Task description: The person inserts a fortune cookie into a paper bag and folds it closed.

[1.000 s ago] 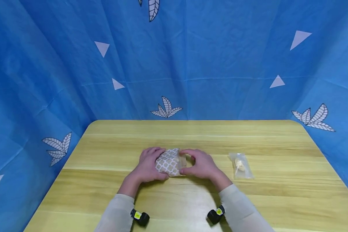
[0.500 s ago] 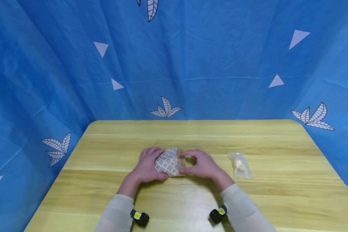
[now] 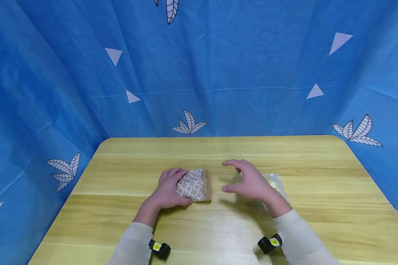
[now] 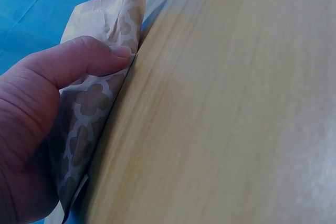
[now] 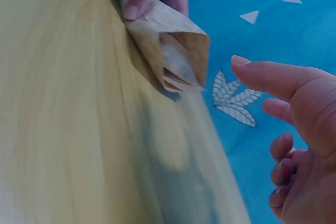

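Observation:
A small brown paper bag (image 3: 192, 185) with a white lattice print lies on the table, its open mouth facing right. My left hand (image 3: 168, 189) grips its closed end, and in the left wrist view the thumb (image 4: 100, 59) presses on the printed side. The right wrist view looks into the mouth of the bag (image 5: 198, 45), where something pale and translucent (image 5: 177, 61) shows. Apart from the bag, my right hand (image 3: 248, 182) hovers with thumb and index finger spread and nothing between them. Behind that hand, partly covered, lies a clear plastic packet (image 3: 278, 183) with a pale item inside.
The wooden table (image 3: 146, 154) has rounded far corners. A blue curtain (image 3: 238, 66) with white triangles and leaf prints hangs behind it and along both sides. Each forearm in a pale sleeve wears a black wrist camera (image 3: 164, 250).
My right hand has let go of the bag's mouth and moved right, over part of the plastic packet. The left hand stays on the bag.

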The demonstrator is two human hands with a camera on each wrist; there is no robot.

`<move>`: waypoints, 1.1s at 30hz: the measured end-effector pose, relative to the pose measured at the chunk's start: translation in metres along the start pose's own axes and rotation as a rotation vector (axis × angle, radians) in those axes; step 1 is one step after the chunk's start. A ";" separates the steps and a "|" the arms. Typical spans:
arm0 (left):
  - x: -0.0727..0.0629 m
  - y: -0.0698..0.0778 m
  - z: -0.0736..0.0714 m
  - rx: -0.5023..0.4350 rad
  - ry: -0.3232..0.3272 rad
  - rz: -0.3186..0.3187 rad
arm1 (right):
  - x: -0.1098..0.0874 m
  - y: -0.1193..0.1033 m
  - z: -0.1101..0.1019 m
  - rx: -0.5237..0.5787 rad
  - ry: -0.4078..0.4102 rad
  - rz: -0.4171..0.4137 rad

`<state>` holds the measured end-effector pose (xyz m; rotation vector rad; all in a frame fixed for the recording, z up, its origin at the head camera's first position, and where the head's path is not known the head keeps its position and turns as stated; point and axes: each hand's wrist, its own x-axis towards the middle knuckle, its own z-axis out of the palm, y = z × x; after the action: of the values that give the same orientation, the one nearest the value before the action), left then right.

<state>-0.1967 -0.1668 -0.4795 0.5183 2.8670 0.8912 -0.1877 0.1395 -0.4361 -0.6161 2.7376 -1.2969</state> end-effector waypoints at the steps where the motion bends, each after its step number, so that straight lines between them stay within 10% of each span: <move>1: 0.000 0.000 0.000 -0.003 0.000 -0.001 | -0.002 -0.001 -0.004 -0.005 0.003 0.014; 33: -0.003 0.004 -0.003 -0.028 0.006 -0.010 | -0.072 0.063 -0.082 -0.170 0.031 0.121</move>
<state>-0.1928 -0.1662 -0.4748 0.4984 2.8549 0.9320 -0.1600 0.2622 -0.4399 -0.4359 2.8801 -1.0658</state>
